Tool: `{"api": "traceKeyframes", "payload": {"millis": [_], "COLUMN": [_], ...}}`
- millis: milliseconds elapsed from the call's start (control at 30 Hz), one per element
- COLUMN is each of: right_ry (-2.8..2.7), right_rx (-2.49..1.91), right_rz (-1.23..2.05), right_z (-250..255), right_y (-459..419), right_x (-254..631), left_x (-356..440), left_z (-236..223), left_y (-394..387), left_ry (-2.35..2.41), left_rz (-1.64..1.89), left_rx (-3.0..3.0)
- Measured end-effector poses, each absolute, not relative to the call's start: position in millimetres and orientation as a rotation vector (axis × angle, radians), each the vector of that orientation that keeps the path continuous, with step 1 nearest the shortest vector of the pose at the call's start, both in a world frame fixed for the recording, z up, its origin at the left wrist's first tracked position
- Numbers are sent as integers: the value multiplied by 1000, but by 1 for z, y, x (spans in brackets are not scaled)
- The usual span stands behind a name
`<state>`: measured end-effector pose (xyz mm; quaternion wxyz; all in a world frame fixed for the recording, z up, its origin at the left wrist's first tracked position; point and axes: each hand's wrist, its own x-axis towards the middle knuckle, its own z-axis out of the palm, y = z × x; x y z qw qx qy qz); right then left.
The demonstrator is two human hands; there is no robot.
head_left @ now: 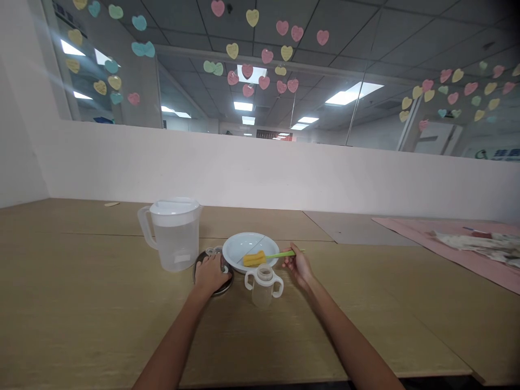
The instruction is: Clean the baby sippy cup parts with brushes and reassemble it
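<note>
Bkgd: white wall, long window above it w/ pastel heart-shaped notes on the glass; lit ceiling panels seen thru it. Below, a wood-look surface.

Right hand: fingers closed in a pinch on the green handle of a yellow sponge brush. Sponge end is over the white bowl, handle runs out past the bowl's right rim; can't tell if the sponge touches the bowl.

Left hand: palm down over a dk. round tray, just left of the bowl. Fingers curled, sm. clear parts at their far side; can't tell if they grip anything.

Two-handled cup stands upright, mouth open, btwn the hands & on the near side of the bowl.

Further left: clear lidded jug, handle to the left, w/ what looks like clear liquid. Far left, a sm. flat pale piece. Far right: grey sheet, then pink sheet w/ whitish items on it.
</note>
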<state>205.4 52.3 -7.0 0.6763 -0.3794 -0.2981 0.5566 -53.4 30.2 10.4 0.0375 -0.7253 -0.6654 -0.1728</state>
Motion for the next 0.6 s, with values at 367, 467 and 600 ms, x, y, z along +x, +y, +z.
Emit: {"api": "traceKeyframes", "payload": {"millis": [367, 467, 600], "right_ry": [-651, -664, -666], "right_rx": [-875, -866, -869], "right_rz": [1247, 1246, 1234], "right_z": [-7, -8, -10], "right_y": [53, 54, 56], "right_x": [207, 207, 209], "left_x": [-53, -54, -56], "left_z": [8, 7, 4], "left_y": [33, 34, 38], "left_ry": [-2163, -2162, -2170], "left_rz": [-455, -449, -444], "left_rx": [-2178, -2179, -2193]}}
